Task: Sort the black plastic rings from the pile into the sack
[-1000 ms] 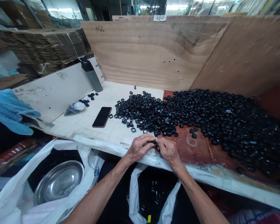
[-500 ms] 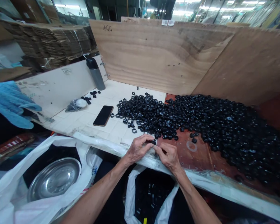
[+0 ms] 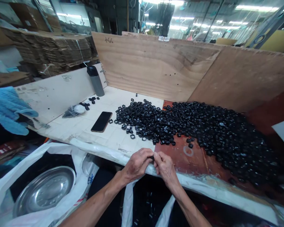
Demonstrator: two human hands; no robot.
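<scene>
My left hand [image 3: 138, 163] pinches a small black plastic piece [image 3: 152, 157] between thumb and fingers, just above the table's front edge. My right hand [image 3: 165, 164] meets it from the other side, fingers curled and pressed together at the piece's right end. Most of the piece is hidden by the fingertips, so its exact shape does not show. Beyond the hands lies a heap of black plastic rings [image 3: 142, 115], some loose at its near edge. On the right it runs into a larger heap of small black parts [image 3: 217, 132].
A phone [image 3: 101, 121], a plastic bag [image 3: 73, 111] and a grey bottle [image 3: 97, 82] stand or lie on the left. Wooden boards [image 3: 151, 64] wall the back. Below the edge hang an open white sack [image 3: 127, 201] with black pieces and another holding a metal bowl [image 3: 47, 190].
My hands have drawn together, the right fingers closing in at the black piece, which now shows less. The view has tilted up and shifted slightly right.
</scene>
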